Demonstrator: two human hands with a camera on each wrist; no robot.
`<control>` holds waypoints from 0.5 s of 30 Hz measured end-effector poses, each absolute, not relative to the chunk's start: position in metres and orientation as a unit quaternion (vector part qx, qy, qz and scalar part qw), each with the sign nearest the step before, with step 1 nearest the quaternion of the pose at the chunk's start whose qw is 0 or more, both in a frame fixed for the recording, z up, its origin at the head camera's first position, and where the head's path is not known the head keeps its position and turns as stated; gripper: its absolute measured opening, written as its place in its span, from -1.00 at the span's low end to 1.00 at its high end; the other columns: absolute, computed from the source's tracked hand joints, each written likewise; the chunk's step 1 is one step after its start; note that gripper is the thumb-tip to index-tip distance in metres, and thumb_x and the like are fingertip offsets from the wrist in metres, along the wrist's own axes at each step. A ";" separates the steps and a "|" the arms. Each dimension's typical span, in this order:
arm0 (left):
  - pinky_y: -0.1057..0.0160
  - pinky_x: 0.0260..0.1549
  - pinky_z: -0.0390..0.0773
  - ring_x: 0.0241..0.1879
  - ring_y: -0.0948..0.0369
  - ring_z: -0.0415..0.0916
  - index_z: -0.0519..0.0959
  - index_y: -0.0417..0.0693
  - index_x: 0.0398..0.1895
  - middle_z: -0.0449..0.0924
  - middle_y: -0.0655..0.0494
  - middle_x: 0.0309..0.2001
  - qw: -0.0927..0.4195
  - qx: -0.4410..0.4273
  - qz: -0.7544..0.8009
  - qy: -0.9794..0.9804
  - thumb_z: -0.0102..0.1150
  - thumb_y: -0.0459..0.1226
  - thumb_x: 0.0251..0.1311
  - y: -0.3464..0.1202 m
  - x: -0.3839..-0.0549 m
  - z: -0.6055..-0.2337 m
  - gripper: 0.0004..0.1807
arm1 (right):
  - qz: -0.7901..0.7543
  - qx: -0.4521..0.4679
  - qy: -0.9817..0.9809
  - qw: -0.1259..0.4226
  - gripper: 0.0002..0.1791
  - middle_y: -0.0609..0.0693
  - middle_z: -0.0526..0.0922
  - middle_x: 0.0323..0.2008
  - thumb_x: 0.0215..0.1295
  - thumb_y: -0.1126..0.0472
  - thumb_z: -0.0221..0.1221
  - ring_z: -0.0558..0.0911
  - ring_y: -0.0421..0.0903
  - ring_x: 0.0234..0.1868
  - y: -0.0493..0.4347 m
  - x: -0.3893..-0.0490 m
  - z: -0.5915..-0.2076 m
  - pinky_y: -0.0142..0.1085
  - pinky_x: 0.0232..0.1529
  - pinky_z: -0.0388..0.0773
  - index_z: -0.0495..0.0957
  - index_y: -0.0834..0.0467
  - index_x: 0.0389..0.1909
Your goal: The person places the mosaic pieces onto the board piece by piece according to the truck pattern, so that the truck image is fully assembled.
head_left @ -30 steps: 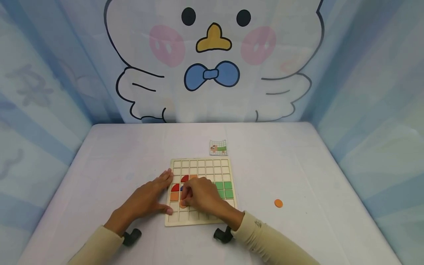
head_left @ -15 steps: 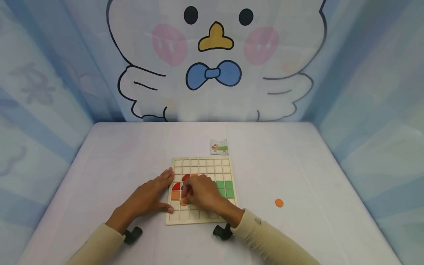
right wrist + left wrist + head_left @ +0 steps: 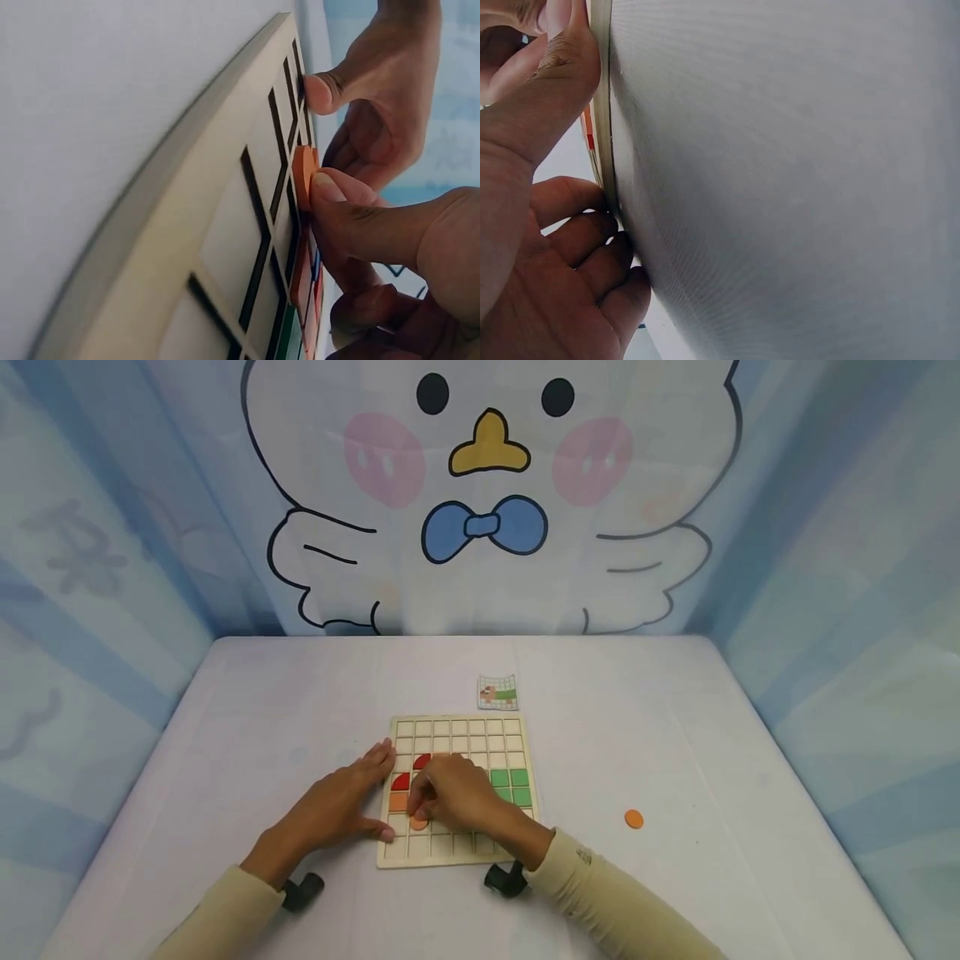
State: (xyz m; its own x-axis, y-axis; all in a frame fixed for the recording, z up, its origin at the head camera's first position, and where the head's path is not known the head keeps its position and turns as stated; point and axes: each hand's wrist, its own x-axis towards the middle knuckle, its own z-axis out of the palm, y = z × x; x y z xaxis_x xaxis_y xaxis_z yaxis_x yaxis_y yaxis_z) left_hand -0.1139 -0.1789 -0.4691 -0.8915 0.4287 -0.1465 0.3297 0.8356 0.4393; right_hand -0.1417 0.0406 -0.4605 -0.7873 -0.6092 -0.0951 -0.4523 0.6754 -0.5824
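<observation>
A wooden grid board [image 3: 459, 727] lies on the table with coloured tiles set in its cells: red quarter-round tiles [image 3: 401, 782], an orange square tile [image 3: 398, 802] and green square tiles [image 3: 500, 777]. Over its left half, my right hand [image 3: 459, 795] pinches a round orange piece [image 3: 419, 823] between thumb and fingertip. In the right wrist view this orange piece [image 3: 302, 176] stands slightly proud of the grid. My left hand [image 3: 330, 806] rests along the board's left edge, thumb on the lower left part and fingers spread against the side. Some tiles are hidden under my right hand.
Another round orange piece [image 3: 633, 819] lies on the table to the right. Behind the board is a small pattern card [image 3: 498, 693] with a gridded animal picture. Black wrist-camera mounts [image 3: 507, 881] sit under both sleeves. A printed curtain [image 3: 480, 585] rises behind the table.
The right fingertips have shifted slightly on the round orange piece, which now shows more of its face. My left hand stays at the board's edge.
</observation>
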 end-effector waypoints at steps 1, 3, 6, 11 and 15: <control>-0.31 0.48 0.36 0.68 -0.17 0.08 0.14 -0.21 0.68 0.03 -0.16 0.71 0.120 0.199 0.205 0.951 0.64 0.16 -0.11 -0.179 -0.114 -0.469 0.34 | -0.275 -0.294 0.905 0.139 -0.80 -0.33 0.67 -0.56 0.16 0.26 0.57 0.54 -0.38 -0.45 0.041 -0.141 -0.461 -0.47 -0.40 0.50 0.78 -0.10 -0.50; -0.31 0.47 0.37 0.67 -0.17 0.09 0.14 -0.21 0.68 0.04 -0.16 0.71 0.120 0.199 0.204 0.951 0.64 0.17 -0.11 -0.179 -0.114 -0.470 0.34 | -0.277 -0.294 0.905 0.132 -0.80 -0.33 0.66 -0.55 0.16 0.25 0.57 0.54 -0.38 -0.45 0.042 -0.140 -0.464 -0.46 -0.41 0.50 0.77 -0.10 -0.50; -0.32 0.47 0.37 0.67 -0.17 0.10 0.15 -0.21 0.68 0.04 -0.17 0.71 0.117 0.199 0.202 0.952 0.63 0.18 -0.11 -0.179 -0.114 -0.470 0.35 | -0.297 -0.288 0.902 0.120 -0.81 -0.34 0.67 -0.51 0.18 0.21 0.56 0.55 -0.38 -0.41 0.046 -0.140 -0.467 -0.46 -0.38 0.49 0.76 -0.11 -0.49; -0.32 0.47 0.36 0.67 -0.18 0.09 0.13 -0.19 0.69 0.02 -0.16 0.71 0.118 0.195 0.202 0.952 0.63 0.18 -0.10 -0.178 -0.114 -0.470 0.35 | -0.342 -0.266 0.896 0.094 -0.88 -0.35 0.73 -0.43 0.21 0.18 0.54 0.61 -0.39 -0.31 0.061 -0.138 -0.462 -0.44 -0.24 0.54 0.80 -0.10 -0.42; -0.32 0.49 0.34 0.68 -0.17 0.07 0.12 -0.17 0.69 0.01 -0.15 0.72 0.123 0.189 0.200 0.953 0.63 0.18 -0.10 -0.177 -0.114 -0.470 0.35 | -0.353 -0.251 0.898 0.073 -0.88 -0.29 0.74 -0.41 0.23 0.26 0.52 0.63 -0.31 -0.28 0.080 -0.138 -0.452 -0.38 -0.16 0.56 0.80 -0.04 -0.34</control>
